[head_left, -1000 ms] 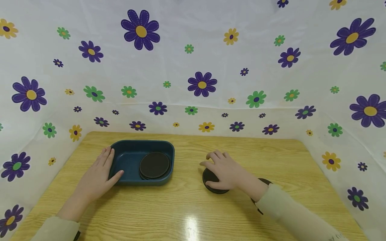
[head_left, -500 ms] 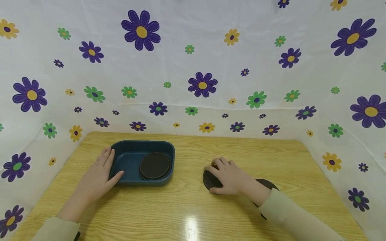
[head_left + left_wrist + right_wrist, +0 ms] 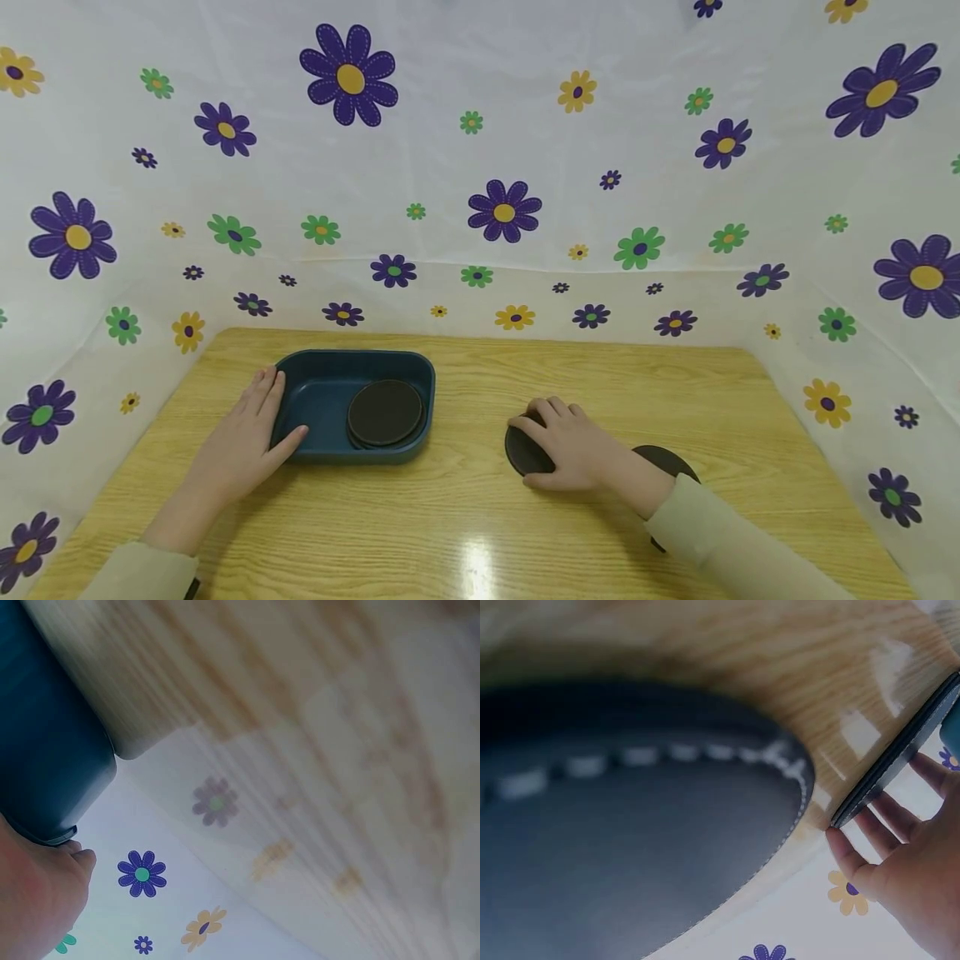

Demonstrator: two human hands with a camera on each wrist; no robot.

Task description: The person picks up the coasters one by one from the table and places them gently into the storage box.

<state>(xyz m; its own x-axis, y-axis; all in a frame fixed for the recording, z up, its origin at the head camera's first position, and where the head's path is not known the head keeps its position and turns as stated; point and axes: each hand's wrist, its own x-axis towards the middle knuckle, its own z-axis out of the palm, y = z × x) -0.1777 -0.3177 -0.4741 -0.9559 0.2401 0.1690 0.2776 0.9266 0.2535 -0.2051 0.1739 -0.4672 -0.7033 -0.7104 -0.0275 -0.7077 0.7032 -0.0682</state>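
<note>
My left hand (image 3: 236,450) rests against the left end of a dark blue tray (image 3: 318,417), fingers straight along its wall and thumb at the front rim. The left wrist view shows that hand (image 3: 41,900) touching the tray's outer side. My right hand (image 3: 573,450) holds a round black coaster (image 3: 527,450) on the table, with fingers and thumb at its edge. In the right wrist view the coaster (image 3: 900,746) looks layered, perhaps more than one. Inside the tray, at its right end, lies a small stack of black coasters (image 3: 384,412).
Another black coaster (image 3: 667,460) lies on the wooden table (image 3: 420,533) under my right forearm, partly hidden. It looms large, with white edge stitching, as the near coaster (image 3: 645,855) in the right wrist view. A flowered white cloth (image 3: 435,167) surrounds the table's back and sides.
My right hand has lowered onto the coaster and shifted slightly right and nearer, its fingers now closing at the edge. The left hand and the tray have not moved.
</note>
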